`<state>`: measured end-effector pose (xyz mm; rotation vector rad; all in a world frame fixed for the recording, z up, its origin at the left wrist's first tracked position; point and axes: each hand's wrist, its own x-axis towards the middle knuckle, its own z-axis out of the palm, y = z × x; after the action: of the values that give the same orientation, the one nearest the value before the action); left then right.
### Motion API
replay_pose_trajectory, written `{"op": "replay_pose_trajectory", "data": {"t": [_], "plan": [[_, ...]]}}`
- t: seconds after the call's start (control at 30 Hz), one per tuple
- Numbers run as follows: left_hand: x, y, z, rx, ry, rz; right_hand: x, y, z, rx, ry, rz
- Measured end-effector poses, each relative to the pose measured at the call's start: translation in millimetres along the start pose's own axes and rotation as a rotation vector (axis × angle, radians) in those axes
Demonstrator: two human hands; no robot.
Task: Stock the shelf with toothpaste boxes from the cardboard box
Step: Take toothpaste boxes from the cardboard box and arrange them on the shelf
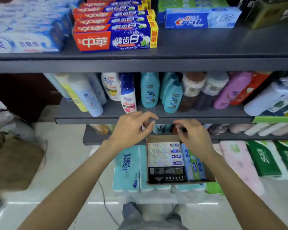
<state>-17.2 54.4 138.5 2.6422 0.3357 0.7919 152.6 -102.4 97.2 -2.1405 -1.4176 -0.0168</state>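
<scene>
A small open cardboard box (163,138) sits low in the centre on packs of tissue, holding several toothpaste boxes: white holographic ones (165,154), a black one (167,175) and blue-green ones (194,165). My left hand (131,128) hovers above the box's left side with fingers loosely curled and nothing in it. My right hand (192,135) hovers over the box's far right corner, fingers loosely curled, holding nothing visible. The top shelf (189,63) carries stacked red-blue toothpaste boxes (115,30), pale blue boxes (27,30) and a Crest box (201,19), with bare shelf in front of the Crest box.
The middle shelf (140,120) holds a row of shampoo bottles (150,90). Blue tissue packs (126,166) lie under the box, pink and green packs (264,160) at the right. A flattened brown carton (13,163) lies on the tiled floor at the left.
</scene>
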Motion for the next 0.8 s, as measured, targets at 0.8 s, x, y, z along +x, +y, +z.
{"op": "replay_pose_trajectory", "data": {"t": [0.8], "plan": [[-95, -69, 338, 0.337, -1.069, -0.199, -102, 206, 190, -0.323, -0.709, 0.480]]}}
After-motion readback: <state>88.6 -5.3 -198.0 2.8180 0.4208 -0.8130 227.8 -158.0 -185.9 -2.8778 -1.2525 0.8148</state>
